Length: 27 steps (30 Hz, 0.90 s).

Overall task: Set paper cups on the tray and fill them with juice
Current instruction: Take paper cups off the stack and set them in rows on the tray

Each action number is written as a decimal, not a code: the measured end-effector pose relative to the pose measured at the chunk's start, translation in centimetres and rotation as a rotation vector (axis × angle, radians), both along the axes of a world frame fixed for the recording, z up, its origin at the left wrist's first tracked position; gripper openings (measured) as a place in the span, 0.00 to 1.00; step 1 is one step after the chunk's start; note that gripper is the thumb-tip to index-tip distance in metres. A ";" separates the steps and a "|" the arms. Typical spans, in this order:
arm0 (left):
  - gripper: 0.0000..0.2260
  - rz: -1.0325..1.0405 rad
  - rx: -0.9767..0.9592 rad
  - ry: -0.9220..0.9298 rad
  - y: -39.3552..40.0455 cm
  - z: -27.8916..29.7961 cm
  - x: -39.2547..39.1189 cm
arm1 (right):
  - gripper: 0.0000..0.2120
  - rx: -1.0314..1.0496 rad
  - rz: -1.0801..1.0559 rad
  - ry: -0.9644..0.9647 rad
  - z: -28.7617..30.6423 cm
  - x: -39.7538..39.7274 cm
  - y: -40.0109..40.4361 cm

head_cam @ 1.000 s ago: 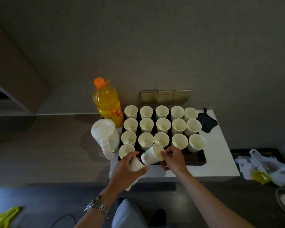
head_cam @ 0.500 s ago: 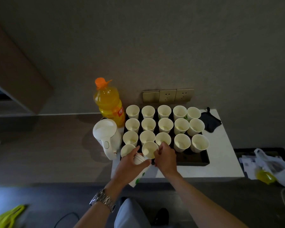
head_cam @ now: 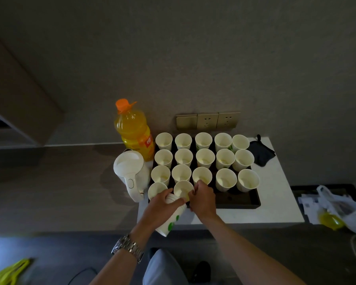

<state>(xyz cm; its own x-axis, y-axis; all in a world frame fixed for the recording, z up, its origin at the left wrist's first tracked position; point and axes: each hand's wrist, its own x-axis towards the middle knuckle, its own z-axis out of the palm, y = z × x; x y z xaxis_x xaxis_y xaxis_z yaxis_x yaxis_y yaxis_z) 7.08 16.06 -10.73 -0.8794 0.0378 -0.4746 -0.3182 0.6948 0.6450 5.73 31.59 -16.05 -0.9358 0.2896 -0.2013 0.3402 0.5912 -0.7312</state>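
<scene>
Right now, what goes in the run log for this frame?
phase: setting cups | right hand: placing cup on tray | left hand: holds cup stack | juice bottle: capped

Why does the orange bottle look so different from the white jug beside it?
The juice bottle is see-through, so its orange juice shows; the white kettle is solid white and hides its inside. The juice bottle is taller with a narrow orange cap; the white kettle is squat with a wide lid and a handle. Both stand upright left of the tray.
</scene>
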 end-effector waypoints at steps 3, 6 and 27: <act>0.28 -0.013 -0.050 0.020 0.3 0.4 0.3 | 0.13 -0.018 0.006 -0.008 -0.5 0.0 0.0; 0.24 -0.006 -0.062 0.040 0.6 0.9 0.5 | 0.09 -0.070 0.018 -0.013 -1.0 0.1 0.0; 0.30 -0.134 -0.029 0.251 3.0 2.8 1.6 | 0.11 -0.507 0.351 -0.400 4.8 3.1 5.1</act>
<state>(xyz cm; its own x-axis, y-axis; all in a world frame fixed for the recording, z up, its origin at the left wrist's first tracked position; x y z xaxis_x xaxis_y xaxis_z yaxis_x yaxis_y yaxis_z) 8.64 19.07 -7.95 -0.9577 0.1510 -0.2451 -0.0552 0.7391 0.6713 8.79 36.71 -11.28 -0.7830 -0.2334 -0.5766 0.4912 0.3368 -0.8033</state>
